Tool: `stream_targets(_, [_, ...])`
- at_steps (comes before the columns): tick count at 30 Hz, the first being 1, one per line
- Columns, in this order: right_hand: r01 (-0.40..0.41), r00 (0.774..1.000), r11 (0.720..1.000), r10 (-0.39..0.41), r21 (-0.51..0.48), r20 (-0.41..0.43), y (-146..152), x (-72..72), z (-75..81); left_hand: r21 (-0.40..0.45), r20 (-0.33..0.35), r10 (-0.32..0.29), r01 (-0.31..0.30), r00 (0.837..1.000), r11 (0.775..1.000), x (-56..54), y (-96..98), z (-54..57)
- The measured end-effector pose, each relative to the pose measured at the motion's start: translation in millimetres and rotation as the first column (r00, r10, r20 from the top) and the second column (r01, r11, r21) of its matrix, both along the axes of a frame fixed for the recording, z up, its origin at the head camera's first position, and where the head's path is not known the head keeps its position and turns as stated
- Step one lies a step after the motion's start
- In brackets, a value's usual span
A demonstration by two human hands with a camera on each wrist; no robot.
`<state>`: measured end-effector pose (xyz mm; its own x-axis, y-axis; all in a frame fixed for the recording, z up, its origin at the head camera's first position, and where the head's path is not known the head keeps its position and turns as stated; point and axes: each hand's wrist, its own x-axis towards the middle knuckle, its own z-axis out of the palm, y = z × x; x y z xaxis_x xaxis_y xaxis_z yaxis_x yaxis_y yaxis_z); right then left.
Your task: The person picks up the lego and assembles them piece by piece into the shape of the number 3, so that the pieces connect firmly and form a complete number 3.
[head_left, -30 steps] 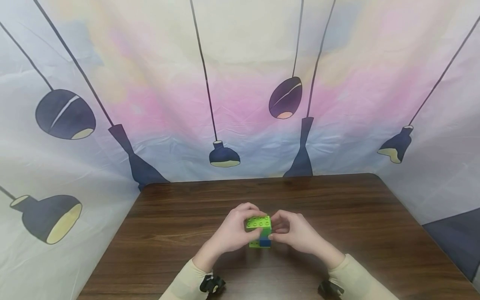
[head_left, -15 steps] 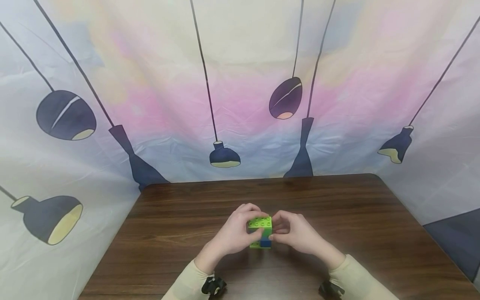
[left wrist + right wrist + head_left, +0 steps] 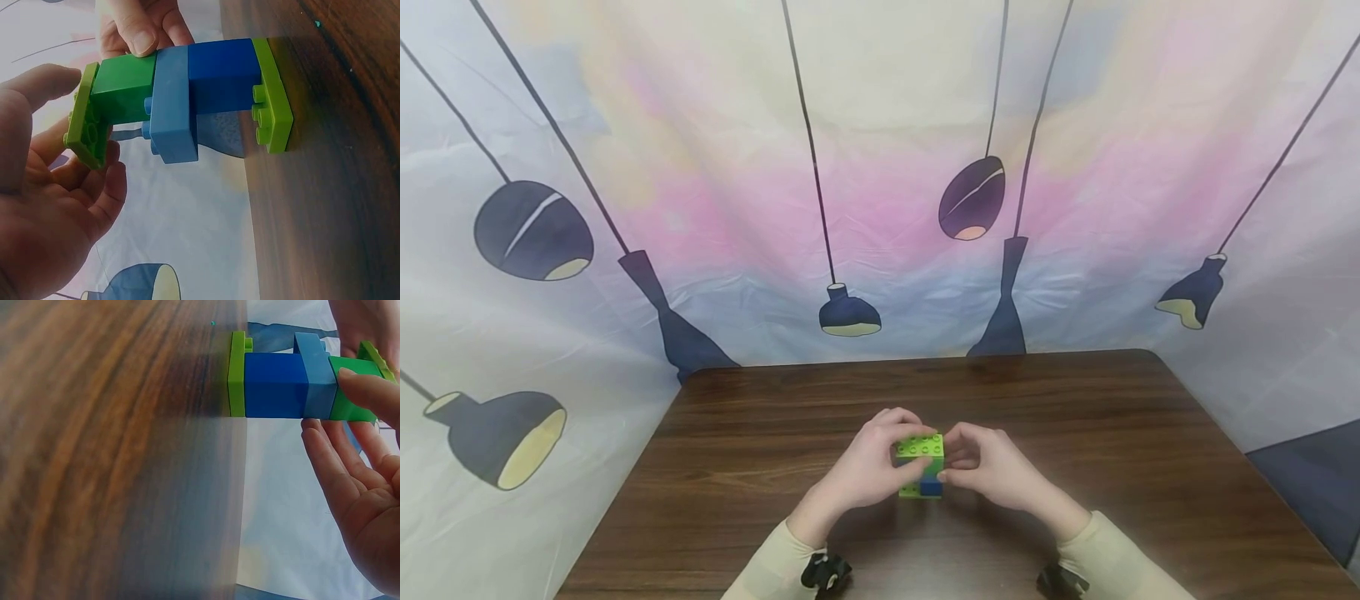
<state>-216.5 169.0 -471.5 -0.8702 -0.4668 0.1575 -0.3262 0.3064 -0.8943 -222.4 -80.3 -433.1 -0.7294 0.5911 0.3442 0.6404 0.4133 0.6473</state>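
A stack of toy building bricks (image 3: 922, 447) stands upright on the table between both hands. From the bottom up, the left wrist view shows a lime plate (image 3: 279, 115), a dark blue brick (image 3: 225, 75), a light blue brick (image 3: 175, 134), a green brick (image 3: 128, 81) and a second lime plate (image 3: 82, 122) on top. My left hand (image 3: 876, 457) holds the stack near its top, thumb in front and fingers behind. From the right, my right hand (image 3: 996, 467) pinches it, its thumb (image 3: 362, 390) on the green brick and the other fingers on the opposite side.
The dark wooden table (image 3: 752, 442) reaches back to a hanging cloth (image 3: 895, 208) printed with lamps. Black wrist cameras (image 3: 826, 572) sit below the hands at the cream sleeves (image 3: 778, 558). A tiny teal speck (image 3: 212, 323) lies on the table.
Between one second and half a second ago, the stack's top shifted very slightly to the right. Both hands keep nearly the same position and hold.
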Motion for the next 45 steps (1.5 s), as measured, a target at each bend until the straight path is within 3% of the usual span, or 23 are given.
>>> stream_targets(13, [0.004,1.0,1.0,-0.004,0.008,-0.013,0.4,-0.6,-0.5,0.06,-0.061,0.055,-0.051,0.997,0.997,-2.9,1.5,-2.3])
stream_targets(45, [-0.003,1.0,1.0,0.003,-0.009,-0.006,-0.2,0.1,0.0,0.01,-0.022,0.059,-0.059,0.998,0.998,1.7,5.4,-2.7])
